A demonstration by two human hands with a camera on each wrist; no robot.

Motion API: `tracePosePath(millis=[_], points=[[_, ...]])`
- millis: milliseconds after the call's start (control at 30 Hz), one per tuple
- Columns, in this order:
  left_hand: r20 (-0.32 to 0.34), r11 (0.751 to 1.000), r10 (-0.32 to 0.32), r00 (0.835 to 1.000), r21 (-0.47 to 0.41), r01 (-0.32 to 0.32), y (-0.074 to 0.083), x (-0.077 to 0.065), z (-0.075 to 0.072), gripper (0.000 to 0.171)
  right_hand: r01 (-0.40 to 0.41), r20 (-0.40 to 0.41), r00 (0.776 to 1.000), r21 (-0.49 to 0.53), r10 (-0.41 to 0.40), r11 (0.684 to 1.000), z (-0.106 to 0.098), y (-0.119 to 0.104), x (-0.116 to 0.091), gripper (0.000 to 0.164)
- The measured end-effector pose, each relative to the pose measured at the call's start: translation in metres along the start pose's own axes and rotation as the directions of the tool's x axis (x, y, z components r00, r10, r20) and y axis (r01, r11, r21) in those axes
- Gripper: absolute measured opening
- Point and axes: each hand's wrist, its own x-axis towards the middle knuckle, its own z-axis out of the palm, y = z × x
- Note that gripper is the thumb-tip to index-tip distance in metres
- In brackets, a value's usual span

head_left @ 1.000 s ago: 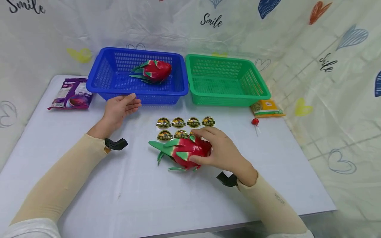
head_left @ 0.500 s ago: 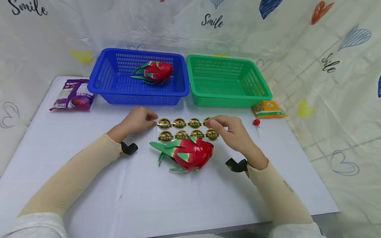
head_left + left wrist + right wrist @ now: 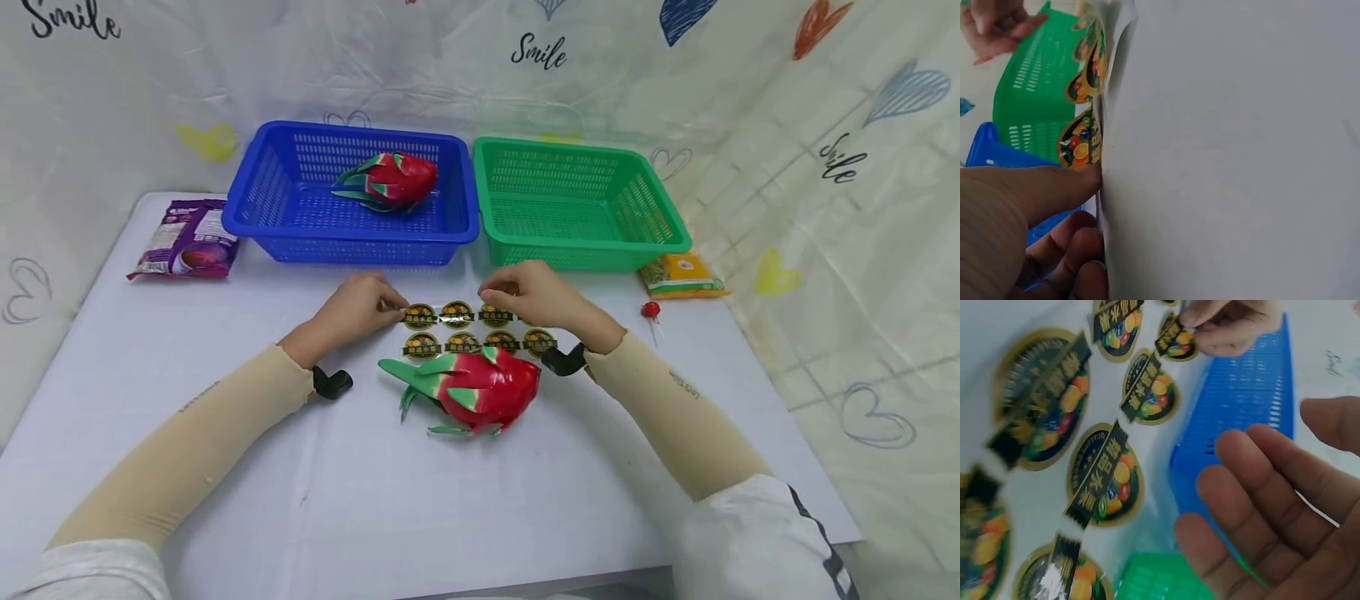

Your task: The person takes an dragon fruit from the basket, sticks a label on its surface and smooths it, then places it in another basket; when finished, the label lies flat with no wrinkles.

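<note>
A clear sheet of round black-and-gold fruit stickers (image 3: 462, 343) lies on the white table in two rows. My left hand (image 3: 352, 312) is at its upper left corner, thumb and fingers pinching the edge beside the end sticker (image 3: 1077, 142). Over the sheet's upper right part hovers my right hand (image 3: 543, 296), its fingers (image 3: 1229, 500) loosely bent with nothing between them; it covers the top right sticker in the head view. Just in front of the sheet rests a red dragon fruit (image 3: 491, 390) with green scales, touched by neither hand.
A blue basket (image 3: 352, 250) holding another dragon fruit (image 3: 401, 179) stands at the back, beside a green basket (image 3: 577, 254). A purple packet (image 3: 187, 242) lies far left. At right are a yellow packet (image 3: 686, 277) and a red lollipop (image 3: 651, 311).
My right hand has let go of the dragon fruit and moved up over the stickers, then leftward. My left hand has come from the blue basket to the sheet's left corner.
</note>
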Motion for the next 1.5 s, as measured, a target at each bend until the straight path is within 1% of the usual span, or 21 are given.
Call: tracePosePath(millis=[100,200,267,367,433,500,600,767,933,1033,1233,1367,1500], points=[[0.019,0.994,-0.056,0.998,-0.092,0.058,0.0,0.002,-0.002,0.016,0.025,0.062,0.998,0.006,-0.025,1.0,0.005,-0.002,0.021,0.026],[0.062,0.968,-0.124,0.99,-0.213,0.134,-0.001,0.004,-0.006,0.017,0.039,0.11,0.993,0.008,-0.039,0.999,0.011,-0.007,0.041,0.026],[0.101,0.936,-0.159,0.982,-0.301,0.183,-0.001,0.005,-0.007,0.019,0.041,0.131,0.991,-0.001,-0.04,0.999,0.016,-0.01,0.052,0.025],[0.146,0.872,-0.204,0.968,-0.423,0.248,-0.001,0.007,-0.006,0.021,0.022,0.135,0.991,-0.035,-0.017,0.999,0.023,-0.015,0.064,0.022],[0.17,0.828,-0.229,0.958,-0.483,0.284,-0.001,0.007,-0.006,0.022,0.004,0.128,0.992,-0.06,0.004,0.998,0.028,-0.018,0.07,0.019],[0.181,0.803,-0.249,0.952,-0.51,0.307,0.001,0.008,-0.005,0.023,0.0,0.119,0.993,-0.082,0.009,0.997,0.031,-0.02,0.075,0.015],[0.187,0.783,-0.266,0.946,-0.53,0.325,0.003,0.008,-0.005,0.024,0.017,0.103,0.995,-0.114,-0.005,0.993,0.034,-0.024,0.079,0.011],[0.17,0.779,-0.272,0.947,-0.538,0.32,0.007,0.009,-0.006,0.023,0.052,0.07,0.997,-0.127,-0.044,0.991,0.036,-0.025,0.08,0.003],[0.142,0.787,-0.276,0.951,-0.534,0.309,0.006,0.01,-0.008,0.023,0.06,0.028,0.998,-0.099,-0.057,0.993,0.033,-0.025,0.078,0.005],[0.116,0.805,-0.283,0.952,-0.511,0.301,0.004,0.011,-0.008,0.022,0.051,0.002,0.999,-0.068,-0.051,0.996,0.027,-0.028,0.073,0.005],[0.05,0.84,-0.285,0.957,-0.468,0.275,0.002,0.014,-0.007,0.022,0.047,-0.064,0.997,0.023,-0.045,0.999,0.01,-0.035,0.054,0.007],[0.02,0.868,-0.288,0.958,-0.418,0.269,0.001,0.015,-0.007,0.021,0.053,-0.112,0.993,0.104,-0.041,0.993,-0.004,-0.041,0.035,0.006],[-0.007,0.895,-0.292,0.956,-0.355,0.271,0.004,0.013,-0.01,0.022,0.055,-0.152,0.988,0.173,-0.028,0.983,-0.013,-0.041,0.013,0.004]])
